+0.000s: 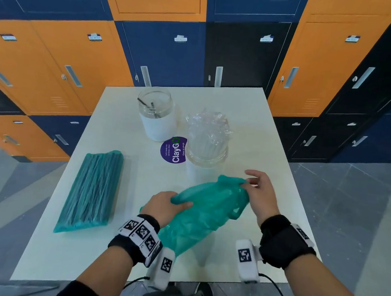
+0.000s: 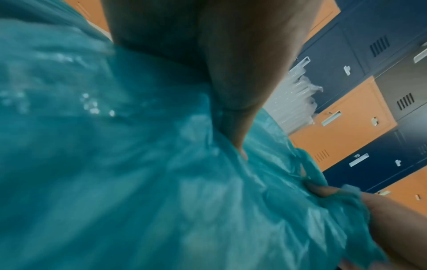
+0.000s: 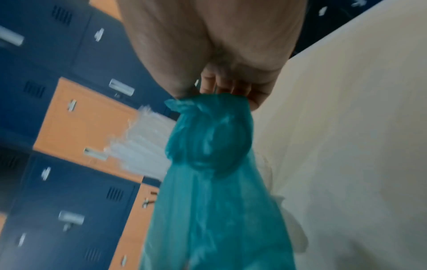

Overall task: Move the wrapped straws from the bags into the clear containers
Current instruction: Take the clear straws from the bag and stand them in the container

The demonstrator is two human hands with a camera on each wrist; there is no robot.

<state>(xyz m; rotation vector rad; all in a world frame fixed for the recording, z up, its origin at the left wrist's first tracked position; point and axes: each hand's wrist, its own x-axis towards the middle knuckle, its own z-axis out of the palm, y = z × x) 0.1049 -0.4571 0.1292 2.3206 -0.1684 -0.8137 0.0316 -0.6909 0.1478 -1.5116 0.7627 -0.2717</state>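
Straws (image 1: 209, 134) in clear wrap fill the near jar (image 1: 207, 155) at the tabletop's (image 1: 262, 142) middle in the head view; near it a limp teal bag (image 1: 204, 210) is gripped by the left hand (image 1: 168, 206) and pinched at its mouth by the right hand (image 1: 258, 192), while a full bag (image 1: 91, 191) lies left. Left wrist view: thumb curled on bag (image 2: 138, 164). Right wrist view: fingers (image 3: 221, 85) bunch the bag (image 3: 215, 182) mouth.

black wristbands (image 1: 285, 242), white marker tags (image 1: 142, 232)
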